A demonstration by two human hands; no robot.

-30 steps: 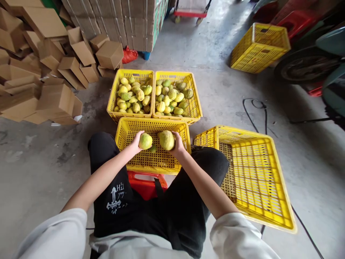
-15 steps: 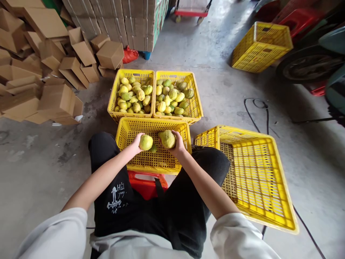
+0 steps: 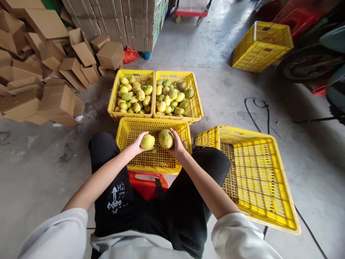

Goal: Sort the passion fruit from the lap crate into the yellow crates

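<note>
My left hand [image 3: 138,144] is closed around a smooth yellow-green papaya [image 3: 147,142]. In my right hand [image 3: 177,146] is a rounder, duller green papaya [image 3: 166,139], gripped from its right side. Both fruits are held close together, a narrow gap between them, above a yellow plastic crate [image 3: 129,163] in front of my knees. Another green fruit [image 3: 153,149] lies in this crate, partly hidden behind my left hand's papaya. Just beyond stand a left crate [image 3: 112,104] and a right crate [image 3: 198,104], both holding many yellow and green papayas.
An open yellow crate [image 3: 258,172] lies tilted by my right knee. Beneath the near crate is a red plastic stool [image 3: 148,187]. Cardboard boxes [image 3: 56,100] pile up at left. Farther right are another yellow crate [image 3: 261,46], a black cable [image 3: 268,115] and a motorbike wheel [image 3: 309,66].
The left hand's papaya has shifted slightly right. The right hand's papaya has turned, showing a rounder side, and moved slightly left. The crates have stayed in place.
</note>
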